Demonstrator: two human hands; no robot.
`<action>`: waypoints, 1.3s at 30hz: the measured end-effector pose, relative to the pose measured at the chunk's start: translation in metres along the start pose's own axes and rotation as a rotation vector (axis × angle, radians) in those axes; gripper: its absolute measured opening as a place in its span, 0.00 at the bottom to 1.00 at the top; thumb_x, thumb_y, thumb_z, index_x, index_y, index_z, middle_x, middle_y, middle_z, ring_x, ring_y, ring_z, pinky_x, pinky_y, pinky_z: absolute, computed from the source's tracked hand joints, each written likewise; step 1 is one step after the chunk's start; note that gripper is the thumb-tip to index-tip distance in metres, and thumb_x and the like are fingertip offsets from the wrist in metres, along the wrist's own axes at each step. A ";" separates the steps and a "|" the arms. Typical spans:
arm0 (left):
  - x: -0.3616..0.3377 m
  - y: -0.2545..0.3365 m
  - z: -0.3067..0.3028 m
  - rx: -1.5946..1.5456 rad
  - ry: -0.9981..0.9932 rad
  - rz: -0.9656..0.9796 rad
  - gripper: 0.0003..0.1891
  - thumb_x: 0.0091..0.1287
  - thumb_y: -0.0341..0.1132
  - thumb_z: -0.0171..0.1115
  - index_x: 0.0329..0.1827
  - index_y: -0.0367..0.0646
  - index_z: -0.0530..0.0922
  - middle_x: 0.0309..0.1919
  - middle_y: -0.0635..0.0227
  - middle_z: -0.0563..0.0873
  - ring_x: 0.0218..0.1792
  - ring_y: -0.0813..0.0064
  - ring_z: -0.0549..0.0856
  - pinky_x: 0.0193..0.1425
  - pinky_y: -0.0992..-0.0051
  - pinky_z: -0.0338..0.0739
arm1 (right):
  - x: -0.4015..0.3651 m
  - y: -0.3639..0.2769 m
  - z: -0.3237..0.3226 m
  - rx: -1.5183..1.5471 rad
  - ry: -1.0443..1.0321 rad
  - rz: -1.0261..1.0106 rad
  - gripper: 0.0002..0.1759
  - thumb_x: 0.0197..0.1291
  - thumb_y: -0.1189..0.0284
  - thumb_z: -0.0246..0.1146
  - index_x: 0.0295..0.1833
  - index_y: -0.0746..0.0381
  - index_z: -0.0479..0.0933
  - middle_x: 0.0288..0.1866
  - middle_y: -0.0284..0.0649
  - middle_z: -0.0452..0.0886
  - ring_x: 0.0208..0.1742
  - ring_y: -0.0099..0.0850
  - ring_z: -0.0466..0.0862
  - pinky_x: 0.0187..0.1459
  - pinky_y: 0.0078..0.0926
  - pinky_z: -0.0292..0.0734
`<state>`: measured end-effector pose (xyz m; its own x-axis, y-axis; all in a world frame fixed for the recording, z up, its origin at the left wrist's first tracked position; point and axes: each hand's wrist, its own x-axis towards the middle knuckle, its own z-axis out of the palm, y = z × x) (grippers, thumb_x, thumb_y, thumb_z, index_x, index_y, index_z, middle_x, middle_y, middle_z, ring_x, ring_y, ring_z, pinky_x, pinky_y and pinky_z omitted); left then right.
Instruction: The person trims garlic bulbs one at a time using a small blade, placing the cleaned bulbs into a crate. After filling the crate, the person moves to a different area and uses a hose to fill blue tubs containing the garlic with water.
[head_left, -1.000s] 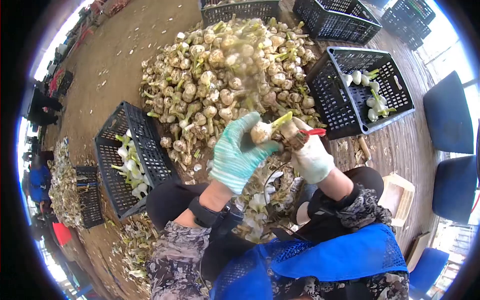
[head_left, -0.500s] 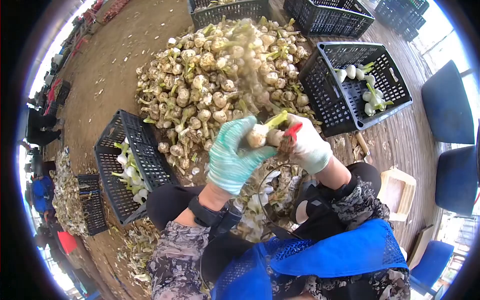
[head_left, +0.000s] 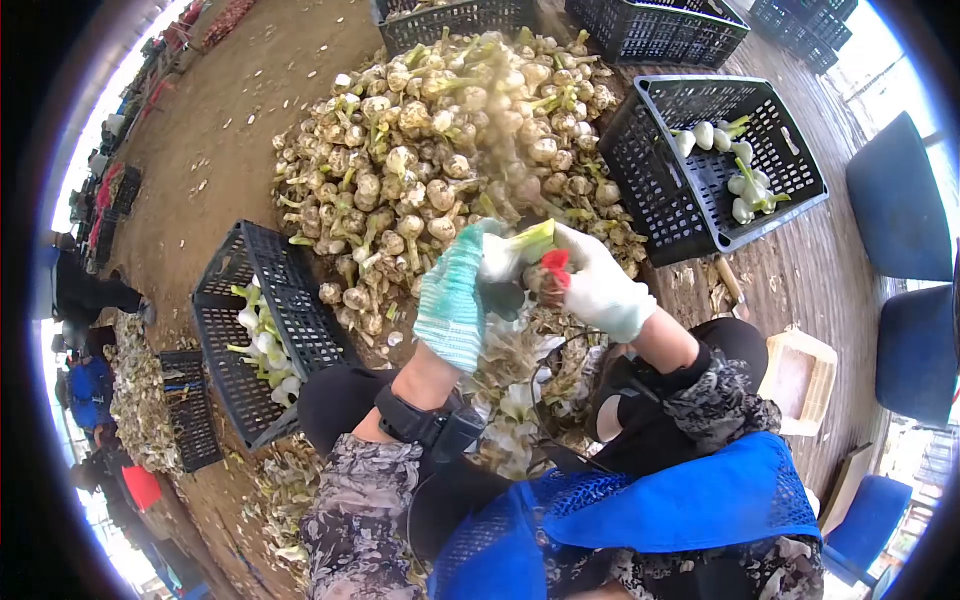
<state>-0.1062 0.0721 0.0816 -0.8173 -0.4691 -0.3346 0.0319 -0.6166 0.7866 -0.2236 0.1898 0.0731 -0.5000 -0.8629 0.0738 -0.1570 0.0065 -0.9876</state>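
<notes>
A garlic bulb (head_left: 497, 260), white with a green-yellow stem, sits in the grip of my left hand (head_left: 452, 305), which wears a green-and-white glove. My right hand (head_left: 608, 292), in a whitish glove, is closed right beside the stem. A brownish clump of garlic skin (head_left: 543, 286) shows at its fingers, and a small red piece (head_left: 556, 266) lies against them. Behind both hands rises a big heap of unpeeled garlic (head_left: 400, 170). Loose peeled skins (head_left: 515, 405) lie below the hands, between my legs.
A black crate (head_left: 725, 240) at right holds several white bulbs; another crate (head_left: 300, 300) at left holds more. Further crates (head_left: 460, 22) stand beyond the heap. A wooden-handled tool (head_left: 731, 282) and a pale wooden box (head_left: 800, 380) lie right. Other people (head_left: 90, 285) are at far left.
The bulb between my hands looked brownish and dirty before; now it shows clean white. Both hands have shifted slightly, and the brown skin sits at my right fingers.
</notes>
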 end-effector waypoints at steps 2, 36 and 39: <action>0.000 -0.006 -0.001 0.038 0.025 0.064 0.20 0.68 0.46 0.51 0.54 0.40 0.73 0.39 0.67 0.80 0.33 0.79 0.79 0.35 0.79 0.77 | -0.003 0.009 0.000 0.149 -0.015 0.036 0.16 0.47 0.87 0.51 0.42 0.65 0.75 0.38 0.44 0.81 0.38 0.28 0.79 0.42 0.21 0.72; -0.025 0.035 -0.010 0.212 -0.219 -0.023 0.18 0.58 0.35 0.66 0.50 0.37 0.77 0.33 0.70 0.83 0.29 0.81 0.81 0.32 0.81 0.76 | -0.012 -0.010 -0.004 0.690 0.105 0.171 0.18 0.65 0.60 0.53 0.45 0.67 0.71 0.41 0.36 0.75 0.40 0.25 0.75 0.43 0.24 0.71; -0.023 0.026 -0.024 0.119 -0.364 -0.064 0.25 0.55 0.35 0.69 0.54 0.33 0.73 0.38 0.65 0.83 0.33 0.80 0.82 0.36 0.80 0.77 | 0.015 0.017 -0.050 0.501 0.148 -0.065 0.19 0.65 0.61 0.53 0.48 0.68 0.73 0.42 0.38 0.80 0.41 0.28 0.78 0.42 0.26 0.72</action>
<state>-0.0727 0.0521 0.0977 -0.9669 -0.1638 -0.1955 -0.0750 -0.5499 0.8319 -0.2764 0.2017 0.0640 -0.6232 -0.7727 0.1206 0.2164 -0.3185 -0.9229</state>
